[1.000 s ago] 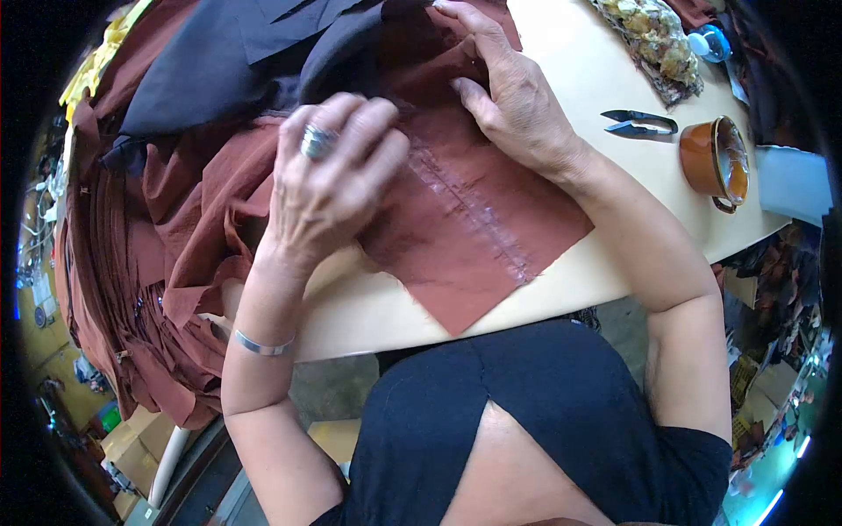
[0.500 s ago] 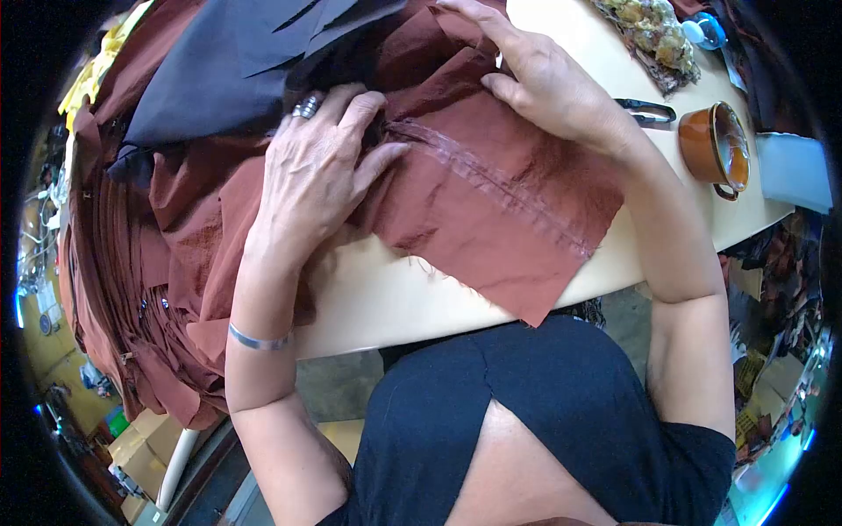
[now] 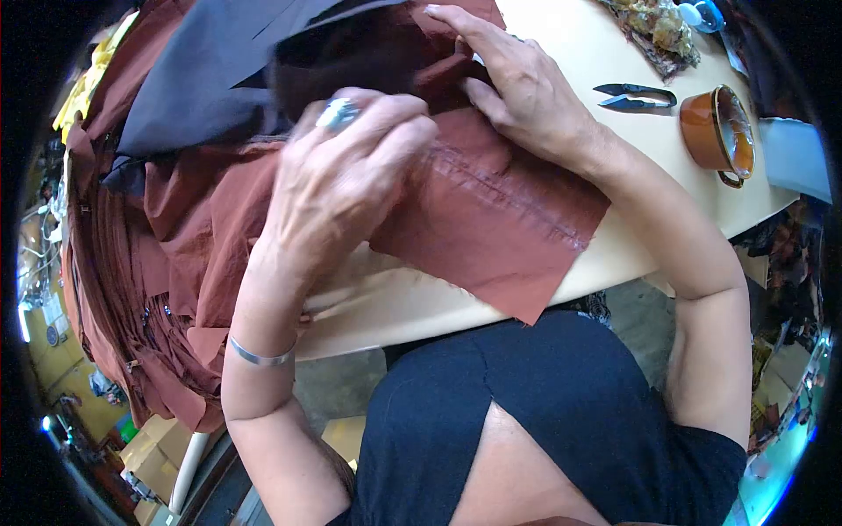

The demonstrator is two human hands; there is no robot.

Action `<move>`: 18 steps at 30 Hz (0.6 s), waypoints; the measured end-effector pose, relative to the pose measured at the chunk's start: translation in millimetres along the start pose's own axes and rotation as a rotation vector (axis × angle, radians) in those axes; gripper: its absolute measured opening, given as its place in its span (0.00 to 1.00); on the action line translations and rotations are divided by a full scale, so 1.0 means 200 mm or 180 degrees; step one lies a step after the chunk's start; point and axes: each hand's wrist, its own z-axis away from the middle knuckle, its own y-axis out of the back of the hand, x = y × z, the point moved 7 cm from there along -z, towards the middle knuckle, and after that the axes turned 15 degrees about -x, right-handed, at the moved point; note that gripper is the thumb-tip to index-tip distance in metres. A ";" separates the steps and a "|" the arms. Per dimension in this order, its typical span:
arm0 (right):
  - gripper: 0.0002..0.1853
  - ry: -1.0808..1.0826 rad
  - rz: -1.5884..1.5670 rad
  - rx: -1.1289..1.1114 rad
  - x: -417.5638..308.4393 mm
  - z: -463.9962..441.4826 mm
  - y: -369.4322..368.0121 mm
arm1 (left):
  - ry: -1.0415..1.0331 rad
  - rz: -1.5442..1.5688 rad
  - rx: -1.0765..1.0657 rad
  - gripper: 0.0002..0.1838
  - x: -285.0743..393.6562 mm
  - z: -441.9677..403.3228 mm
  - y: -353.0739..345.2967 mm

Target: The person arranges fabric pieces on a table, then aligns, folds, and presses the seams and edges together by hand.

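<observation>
A reddish-brown cloth piece (image 3: 491,237) with a frayed seam line lies on the table, one corner pointing toward my body. My left hand (image 3: 338,175), wearing a ring, is blurred over the left end of this piece. Its fingers are curled in, and whatever is in them is hidden. My right hand (image 3: 531,96) rests on the upper part of the brown cloth, index finger stretched out and thumb apart. Beyond my left hand, dark navy cloth (image 3: 202,96) lies over more brown cloth (image 3: 210,193), with its near edge raised and smeared.
Black thread snips (image 3: 636,98) lie right of my right forearm. Beside them stands a brown cup (image 3: 703,140) with a handle. A bottle with a blue cap (image 3: 706,16) and a mottled bundle (image 3: 658,39) are at the back right. Brown cloth (image 3: 114,289) hangs over the left side.
My left hand has risen and shifted right, its fingers curling in. The dark cloth beyond it has moved. My right hand has slid slightly left, and the snips show more fully.
</observation>
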 end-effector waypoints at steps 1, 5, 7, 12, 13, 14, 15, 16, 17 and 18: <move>0.35 -0.0054 -0.0061 0.0004 0.01 -0.02 0.00 | 0.0066 0.0171 -0.0315 0.14 0.00 -0.02 -0.03; 0.32 -0.0309 0.0046 0.0007 0.04 -0.02 -0.03 | 0.0578 0.0576 -0.0878 0.11 -0.14 -0.01 -0.14; 0.32 -0.0246 0.0126 0.0062 0.03 -0.01 -0.03 | 0.0621 0.0461 -0.0890 0.11 -0.19 0.01 -0.13; 0.31 -0.0240 0.0174 -0.0018 0.02 -0.01 -0.04 | 0.0631 0.0441 -0.1011 0.11 -0.22 0.02 -0.11; 0.31 -0.0220 0.0213 0.0008 0.02 -0.01 -0.04 | 0.0631 0.0433 -0.1007 0.11 -0.24 0.02 -0.12; 0.30 -0.0196 0.0251 0.0035 0.02 -0.01 -0.04 | 0.0636 0.0423 -0.1004 0.11 -0.26 0.02 -0.12; 0.30 -0.0190 0.0238 0.0037 0.02 -0.01 -0.04 | 0.0642 0.0410 -0.1002 0.11 -0.28 0.03 -0.12; 0.30 -0.0184 0.0224 0.0041 0.02 -0.01 -0.04 | 0.0714 0.0344 -0.0867 0.10 -0.30 0.04 -0.10; 0.30 -0.0179 0.0209 0.0047 0.02 -0.01 -0.04 | 0.0783 0.0277 -0.0733 0.09 -0.32 0.04 -0.09; 0.30 -0.0184 0.0216 0.0036 0.02 -0.01 -0.04 | 0.0850 0.0212 -0.0600 0.09 -0.33 0.05 -0.08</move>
